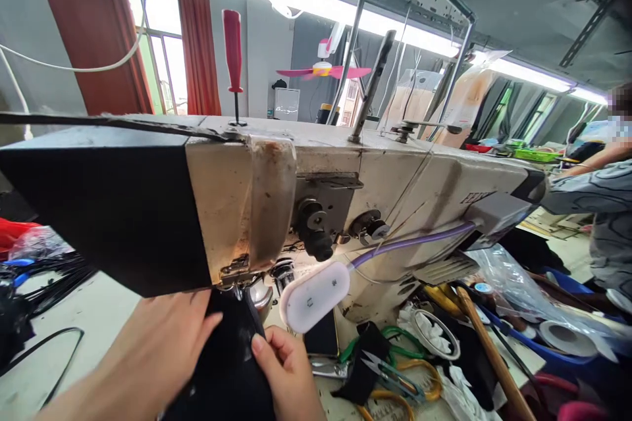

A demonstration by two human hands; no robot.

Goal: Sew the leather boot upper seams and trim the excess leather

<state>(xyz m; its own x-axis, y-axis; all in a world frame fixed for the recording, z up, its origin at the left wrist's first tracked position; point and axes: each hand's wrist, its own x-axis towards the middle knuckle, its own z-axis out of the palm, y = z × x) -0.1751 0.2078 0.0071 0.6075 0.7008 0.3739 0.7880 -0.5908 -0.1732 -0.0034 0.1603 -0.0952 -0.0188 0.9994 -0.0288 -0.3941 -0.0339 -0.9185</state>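
A piece of black fabric point(230, 365) lies under the head of a sewing machine point(227, 204), beside the needle area. My right hand point(289, 368) pinches the fabric's right edge between thumb and curled fingers. On the left side of the fabric, my left hand point(153, 342) rests flat with its thumb stretched out; its fingertips are partly hidden beneath the machine head. A white oval lamp point(316, 296) on a purple flexible neck hangs just above and right of my right hand. The needle and presser foot are mostly hidden.
Scissors with yellow handles point(390, 378), a white roll of tape point(567, 337) and a wooden stick point(494, 352) clutter the right side. A red-handled screwdriver point(233, 52) stands on the machine. Black cords point(59, 279) lie at left. Another person's sleeve point(592, 184) shows at far right.
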